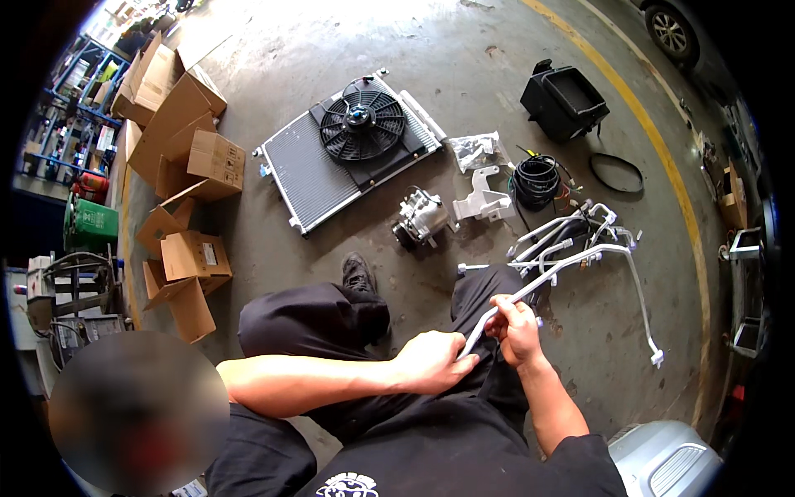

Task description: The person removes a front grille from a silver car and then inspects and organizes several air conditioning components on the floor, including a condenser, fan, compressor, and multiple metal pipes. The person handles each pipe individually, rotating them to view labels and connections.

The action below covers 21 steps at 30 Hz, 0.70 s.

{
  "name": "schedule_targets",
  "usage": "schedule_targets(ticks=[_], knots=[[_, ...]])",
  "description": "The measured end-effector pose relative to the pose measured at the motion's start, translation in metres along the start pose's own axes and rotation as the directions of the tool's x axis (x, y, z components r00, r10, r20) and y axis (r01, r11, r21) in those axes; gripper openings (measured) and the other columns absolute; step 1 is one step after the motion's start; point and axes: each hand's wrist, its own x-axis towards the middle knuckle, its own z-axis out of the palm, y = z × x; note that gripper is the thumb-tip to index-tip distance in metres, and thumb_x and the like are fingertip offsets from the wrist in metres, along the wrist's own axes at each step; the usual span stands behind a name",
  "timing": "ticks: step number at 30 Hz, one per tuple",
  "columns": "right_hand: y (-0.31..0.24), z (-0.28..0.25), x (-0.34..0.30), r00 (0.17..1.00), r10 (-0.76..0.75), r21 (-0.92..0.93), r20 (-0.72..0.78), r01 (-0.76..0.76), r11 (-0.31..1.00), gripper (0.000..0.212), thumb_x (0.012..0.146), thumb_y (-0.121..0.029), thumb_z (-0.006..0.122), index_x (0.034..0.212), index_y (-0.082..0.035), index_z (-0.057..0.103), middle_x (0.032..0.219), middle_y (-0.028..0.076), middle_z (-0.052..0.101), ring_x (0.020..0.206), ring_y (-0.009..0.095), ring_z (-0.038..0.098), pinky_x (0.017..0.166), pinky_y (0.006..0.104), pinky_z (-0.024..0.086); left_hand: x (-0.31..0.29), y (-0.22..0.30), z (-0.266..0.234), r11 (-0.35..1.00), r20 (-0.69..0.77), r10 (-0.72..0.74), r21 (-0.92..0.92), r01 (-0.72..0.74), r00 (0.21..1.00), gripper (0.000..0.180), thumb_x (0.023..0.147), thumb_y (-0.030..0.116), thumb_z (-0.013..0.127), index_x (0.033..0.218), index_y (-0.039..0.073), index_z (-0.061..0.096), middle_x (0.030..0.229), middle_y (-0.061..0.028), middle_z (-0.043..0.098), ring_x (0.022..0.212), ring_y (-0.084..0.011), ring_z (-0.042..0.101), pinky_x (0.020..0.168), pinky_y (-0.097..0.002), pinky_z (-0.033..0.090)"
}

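Observation:
A long bent silver metal pipe point(571, 258) crosses over my right knee. Its far right part bends down to a fitting near the floor at the right. My left hand point(435, 362) is closed around the pipe's near end, in front of my lap. A little farther up, my right hand point(515, 331) grips the same pipe, thumb and fingers pinched on it. Beyond my right knee, several more bent metal pipes point(546, 236) lie in a loose pile on the floor, some with black sections. The held pipe passes over the edge of this pile.
On the floor ahead are a radiator-like condenser point(306, 178) with a black fan point(362, 120), a compressor point(424, 217), a metal bracket point(483, 199), a bag of small parts point(479, 151), coiled black wiring point(537, 180), a belt point(617, 172) and a black housing point(565, 101). Opened cardboard boxes point(195, 257) stand left.

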Motion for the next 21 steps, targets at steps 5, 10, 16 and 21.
schedule_targets(ticks=[5,10,16,21], knots=[[0.005,-0.005,0.007,0.997,-0.052,0.159,-0.059,0.060,0.985,0.015,0.098,-0.021,0.057,0.104,-0.008,0.059,0.079,0.001,0.061,0.063,0.018,0.066,0.058,0.0332,0.056,0.001,0.001,0.000,1.000,0.029,0.009,0.001,-0.009,1.000,0.042,0.093,0.039,0.060,0.086,-0.003,0.059,0.073,-0.0247,0.062,0.073,-0.0430,0.064,0.066,-0.0481,0.049],[0.010,-0.013,0.015,0.970,-0.139,0.260,-0.199,0.189,0.947,0.013,0.098,-0.015,0.053,0.105,-0.005,0.055,0.074,0.002,0.057,0.058,0.021,0.065,0.050,0.0315,0.053,0.010,-0.005,0.007,0.978,0.024,0.193,0.077,-0.194,0.981,0.036,0.092,0.035,0.063,0.088,-0.001,0.061,0.081,-0.0211,0.061,0.084,-0.0388,0.061,0.076,-0.0450,0.049],[0.005,-0.047,0.033,0.808,-0.375,0.015,-0.454,0.428,0.904,0.017,0.095,-0.014,0.047,0.103,-0.003,0.057,0.056,0.000,0.044,0.041,0.014,0.049,0.037,0.0278,0.041,0.001,-0.003,0.002,0.835,-0.238,0.551,0.161,-0.527,0.800,0.029,0.089,0.019,0.066,0.110,0.001,0.057,0.101,-0.0164,0.057,0.100,-0.0360,0.055,0.088,-0.0423,0.047],[0.009,-0.137,0.058,0.750,-0.294,-0.028,-0.593,0.346,0.938,0.022,0.094,-0.018,0.048,0.105,-0.001,0.058,0.058,-0.002,0.041,0.042,0.010,0.043,0.037,0.0264,0.037,-0.010,0.000,-0.018,0.832,-0.125,0.533,0.254,-0.493,0.837,0.023,0.087,0.017,0.065,0.103,0.001,0.059,0.098,-0.0145,0.058,0.095,-0.0332,0.057,0.085,-0.0406,0.048]])
